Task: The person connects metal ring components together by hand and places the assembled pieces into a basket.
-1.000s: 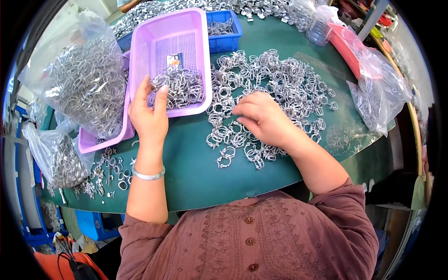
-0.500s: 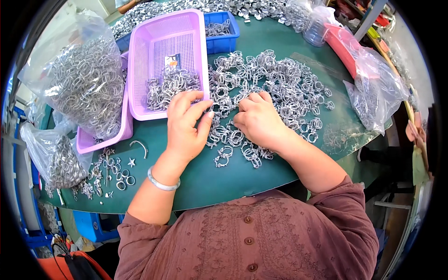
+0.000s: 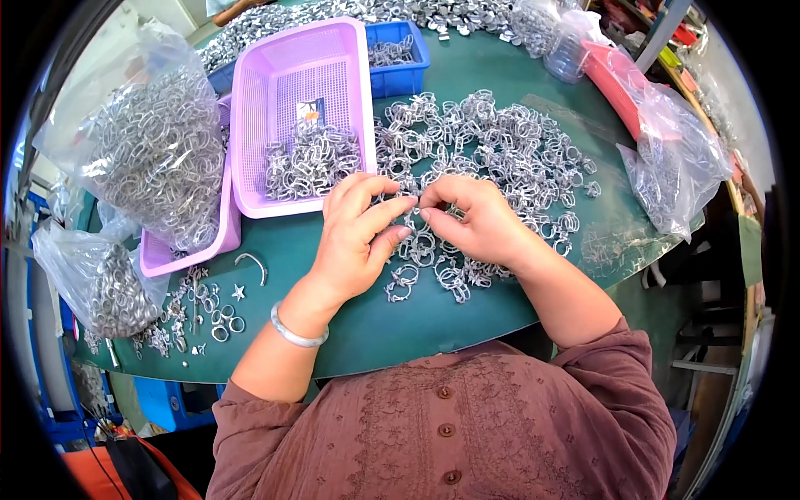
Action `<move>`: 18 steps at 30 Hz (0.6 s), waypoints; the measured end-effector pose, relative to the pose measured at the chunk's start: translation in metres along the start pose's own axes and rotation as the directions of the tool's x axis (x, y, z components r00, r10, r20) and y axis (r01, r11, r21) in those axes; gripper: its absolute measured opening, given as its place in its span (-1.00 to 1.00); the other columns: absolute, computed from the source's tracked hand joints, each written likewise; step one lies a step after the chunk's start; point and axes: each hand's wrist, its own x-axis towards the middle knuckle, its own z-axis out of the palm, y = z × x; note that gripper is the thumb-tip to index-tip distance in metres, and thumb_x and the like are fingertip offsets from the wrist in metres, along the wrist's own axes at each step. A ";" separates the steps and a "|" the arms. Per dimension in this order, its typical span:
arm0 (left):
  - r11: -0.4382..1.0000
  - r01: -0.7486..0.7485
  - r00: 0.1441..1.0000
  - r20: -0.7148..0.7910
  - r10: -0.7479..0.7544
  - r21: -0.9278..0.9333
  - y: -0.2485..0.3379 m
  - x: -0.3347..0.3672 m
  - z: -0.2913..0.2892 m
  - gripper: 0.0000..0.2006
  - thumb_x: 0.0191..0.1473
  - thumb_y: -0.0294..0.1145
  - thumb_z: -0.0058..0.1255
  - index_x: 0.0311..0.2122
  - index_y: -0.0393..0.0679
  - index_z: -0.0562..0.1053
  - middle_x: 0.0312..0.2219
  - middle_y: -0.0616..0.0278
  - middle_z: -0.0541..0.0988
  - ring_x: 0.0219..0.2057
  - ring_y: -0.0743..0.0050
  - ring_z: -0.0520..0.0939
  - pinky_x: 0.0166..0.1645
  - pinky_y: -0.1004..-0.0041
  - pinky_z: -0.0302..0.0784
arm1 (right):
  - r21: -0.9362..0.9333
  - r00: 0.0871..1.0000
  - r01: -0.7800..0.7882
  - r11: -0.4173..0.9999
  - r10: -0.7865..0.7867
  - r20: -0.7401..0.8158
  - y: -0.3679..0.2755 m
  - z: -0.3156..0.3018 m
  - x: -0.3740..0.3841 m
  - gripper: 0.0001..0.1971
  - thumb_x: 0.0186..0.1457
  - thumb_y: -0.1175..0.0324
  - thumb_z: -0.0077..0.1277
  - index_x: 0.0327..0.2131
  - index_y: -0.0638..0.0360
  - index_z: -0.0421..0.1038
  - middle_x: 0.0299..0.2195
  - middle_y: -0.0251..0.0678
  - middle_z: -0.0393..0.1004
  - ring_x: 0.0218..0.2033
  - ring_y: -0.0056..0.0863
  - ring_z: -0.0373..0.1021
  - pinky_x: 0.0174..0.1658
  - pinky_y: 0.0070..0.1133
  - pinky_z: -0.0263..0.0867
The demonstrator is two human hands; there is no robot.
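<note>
My two hands meet over the near left part of a heap of silver-grey metal ring-shaped pieces [image 3: 533,158]. My left hand [image 3: 354,237] has bent fingers, its index fingertip reaching my right fingertips. My right hand [image 3: 479,221] is closed in a pinch of thumb and index finger. Whatever small piece lies between the fingertips is hidden by the fingers and blends with the heap. Left of the heap, a lilac plastic basket [image 3: 292,62] contains a pile of similar metal pieces [image 3: 312,162] and a small card.
Clear bags of metal parts [image 3: 154,154] stand at the left, one in a second lilac basket [image 3: 196,258]. Loose rings and a star lie near them. Behind are a blue bin [image 3: 398,79] and more parts; a red tray [image 3: 612,87] and a bag are at the right.
My left hand has moved right, away from the lilac basket. My right hand has drawn back from the heap and turned, and the fingertips of both hands now meet.
</note>
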 end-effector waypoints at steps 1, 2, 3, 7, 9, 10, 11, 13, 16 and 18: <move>1.000 0.002 1.000 0.009 -0.002 -0.014 -0.001 0.000 0.000 -0.69 -0.22 -0.47 0.08 -0.24 -0.15 0.45 -0.25 0.15 0.42 -0.12 0.12 0.35 -0.01 0.27 0.21 | 0.139 0.993 -0.115 0.984 0.112 0.032 -0.003 0.000 0.000 -0.95 -0.09 0.46 0.00 -0.50 0.20 0.37 -0.55 -0.33 0.41 -0.51 -0.53 0.35 -0.40 -0.60 0.23; 1.000 0.002 1.000 0.011 -0.002 -0.015 -0.001 0.000 0.000 -0.69 -0.22 -0.47 0.08 -0.24 -0.15 0.45 -0.25 0.15 0.42 -0.12 0.12 0.35 -0.01 0.27 0.21 | 0.140 0.993 -0.116 0.983 0.113 0.031 -0.003 -0.001 0.000 -0.95 -0.09 0.46 0.00 -0.50 0.20 0.37 -0.55 -0.33 0.41 -0.51 -0.53 0.35 -0.40 -0.60 0.23; 0.999 -0.001 1.000 -0.017 0.001 -0.054 -0.003 0.000 0.001 -0.69 -0.23 -0.46 0.10 -0.26 -0.14 0.46 -0.27 0.17 0.42 -0.15 0.14 0.36 -0.02 0.28 0.21 | 0.216 0.988 -0.148 0.965 0.137 0.066 -0.003 -0.003 0.000 -0.94 -0.06 0.46 -0.01 -0.47 0.22 0.38 -0.53 -0.36 0.41 -0.50 -0.61 0.34 -0.41 -0.65 0.24; 0.975 0.014 0.998 -0.057 -0.028 -0.222 -0.006 -0.001 0.004 -0.72 -0.22 -0.50 0.08 -0.27 -0.17 0.45 -0.26 0.18 0.43 -0.13 0.18 0.36 0.00 0.30 0.21 | 0.558 0.942 -0.335 0.759 0.275 0.192 -0.001 -0.008 0.001 -0.90 0.02 0.47 -0.06 -0.36 0.28 0.38 -0.51 -0.44 0.41 -0.45 -0.73 0.32 -0.38 -0.70 0.26; 0.970 0.015 0.995 -0.092 -0.039 -0.244 -0.007 -0.002 0.005 -0.73 -0.21 -0.48 0.09 -0.28 -0.16 0.46 -0.29 0.18 0.44 -0.16 0.19 0.38 -0.04 0.32 0.23 | 0.636 0.947 -0.316 0.704 0.271 0.170 -0.002 -0.007 0.001 -0.83 0.04 0.45 -0.08 -0.28 0.30 0.36 -0.50 -0.42 0.41 -0.47 -0.72 0.32 -0.36 -0.71 0.27; 0.964 0.015 0.991 -0.127 -0.050 -0.267 -0.007 -0.002 0.006 -0.75 -0.20 -0.46 0.09 -0.29 -0.14 0.47 -0.31 0.19 0.45 -0.20 0.21 0.39 -0.07 0.33 0.25 | 0.652 0.932 -0.360 0.667 0.287 0.222 -0.001 -0.009 0.002 -0.82 0.05 0.44 -0.09 -0.26 0.31 0.35 -0.49 -0.40 0.42 -0.47 -0.70 0.33 -0.35 -0.70 0.28; 0.964 0.014 0.991 -0.126 -0.049 -0.267 -0.008 -0.003 0.007 -0.75 -0.20 -0.46 0.09 -0.29 -0.14 0.47 -0.31 0.19 0.45 -0.20 0.21 0.39 -0.07 0.33 0.25 | 0.665 0.914 -0.405 0.628 0.300 0.273 -0.001 -0.010 0.002 -0.80 0.06 0.42 -0.10 -0.25 0.31 0.35 -0.47 -0.37 0.43 -0.46 -0.68 0.34 -0.33 -0.70 0.29; 0.941 0.037 0.982 -0.162 -0.097 -0.336 -0.009 -0.004 0.008 -0.74 -0.19 -0.47 0.10 -0.28 -0.16 0.46 -0.31 0.19 0.45 -0.19 0.23 0.39 -0.06 0.35 0.25 | 0.677 0.907 -0.421 0.604 0.291 0.305 0.001 -0.009 0.002 -0.80 0.06 0.41 -0.10 -0.24 0.31 0.35 -0.46 -0.35 0.44 -0.46 -0.66 0.35 -0.34 -0.69 0.29; 0.937 0.036 0.981 -0.168 -0.100 -0.347 -0.010 -0.005 0.009 -0.74 -0.19 -0.48 0.10 -0.28 -0.17 0.47 -0.31 0.20 0.45 -0.19 0.24 0.39 -0.06 0.35 0.25 | 0.694 0.898 -0.441 0.569 0.280 0.341 0.002 -0.009 0.000 -0.79 0.06 0.41 -0.10 -0.24 0.31 0.34 -0.43 -0.31 0.45 -0.45 -0.63 0.37 -0.33 -0.68 0.30; 0.938 0.033 0.981 -0.170 -0.097 -0.345 -0.009 -0.004 0.009 -0.74 -0.20 -0.48 0.10 -0.28 -0.17 0.47 -0.31 0.20 0.46 -0.18 0.24 0.39 -0.06 0.35 0.25 | 0.700 0.896 -0.444 0.559 0.278 0.346 0.002 -0.009 0.000 -0.79 0.06 0.42 -0.09 -0.23 0.31 0.34 -0.43 -0.29 0.45 -0.44 -0.61 0.37 -0.33 -0.68 0.31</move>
